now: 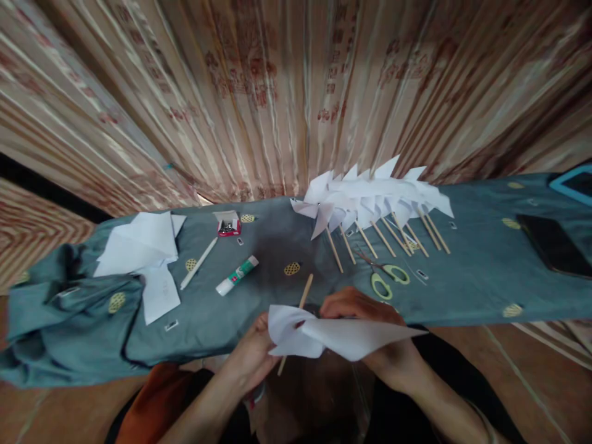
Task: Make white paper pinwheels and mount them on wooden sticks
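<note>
Between my hands, just off the near edge of the cloth-covered table, is a white paper pinwheel (314, 336) with a wooden stick (306, 290) behind it. My left hand (255, 353) is closed on the pinwheel's left side, its fingertips partly hidden by the paper. From the right, my right hand (365, 308) is closed on the top of the paper; its fingertips are also partly covered. A dark reddish spot shows at the pinwheel's centre. Beyond my right hand lie scissors (388, 280) with green handles, their blades apart.
Several finished-looking pinwheels (370, 197) lie in an overlapping row at the back. On the left are white paper sheets (139, 240), a white pen (198, 264), a green-and-white glue stick (237, 275) and a small red box (228, 224) of metal pieces. A black phone (555, 243) lies at right.
</note>
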`<state>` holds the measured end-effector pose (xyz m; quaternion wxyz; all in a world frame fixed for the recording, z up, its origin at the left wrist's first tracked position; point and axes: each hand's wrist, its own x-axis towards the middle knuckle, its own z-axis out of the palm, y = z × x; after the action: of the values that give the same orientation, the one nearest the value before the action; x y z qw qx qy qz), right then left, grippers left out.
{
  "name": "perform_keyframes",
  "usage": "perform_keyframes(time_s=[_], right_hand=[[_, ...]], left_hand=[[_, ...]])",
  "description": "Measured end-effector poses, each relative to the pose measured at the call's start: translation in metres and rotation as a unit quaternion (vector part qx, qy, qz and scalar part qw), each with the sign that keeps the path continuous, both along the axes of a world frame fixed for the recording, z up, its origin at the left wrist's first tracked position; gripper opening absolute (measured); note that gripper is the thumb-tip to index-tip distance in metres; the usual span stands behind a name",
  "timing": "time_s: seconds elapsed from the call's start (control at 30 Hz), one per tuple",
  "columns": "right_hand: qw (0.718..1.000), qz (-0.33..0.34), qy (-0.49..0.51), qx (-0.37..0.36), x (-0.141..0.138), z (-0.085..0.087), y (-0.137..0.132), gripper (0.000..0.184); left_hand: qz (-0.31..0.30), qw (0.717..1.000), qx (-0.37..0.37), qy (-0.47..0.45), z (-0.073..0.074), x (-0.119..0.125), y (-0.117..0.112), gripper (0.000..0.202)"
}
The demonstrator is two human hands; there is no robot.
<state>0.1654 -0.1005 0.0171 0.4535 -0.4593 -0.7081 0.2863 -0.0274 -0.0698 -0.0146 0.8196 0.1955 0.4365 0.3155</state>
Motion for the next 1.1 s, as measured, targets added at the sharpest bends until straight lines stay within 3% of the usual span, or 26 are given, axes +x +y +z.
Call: perform_keyframes(time_s=[0.23, 0.37, 1.1], right_hand=[[0.997, -0.041, 0.019, 0.057, 0.007, 0.006, 0.001, 0.009], [0.996, -0.051, 0.01, 0.078, 0.008, 0.01, 0.001, 0.012], [0.995, -0.066, 0.039, 0.063, 0.01, 0.014, -0.005, 0.019]], left_hand=[[0.017, 0.999, -0.038, -0.017, 0.001, 0.014, -0.007, 0.045], [-0.003, 0.999, -0.031, -0.011, -0.003, 0.017, -0.012, 0.044], [-0.038, 0.999, -0.017, 0.004, -0.004, 0.02, -0.016, 0.047]])
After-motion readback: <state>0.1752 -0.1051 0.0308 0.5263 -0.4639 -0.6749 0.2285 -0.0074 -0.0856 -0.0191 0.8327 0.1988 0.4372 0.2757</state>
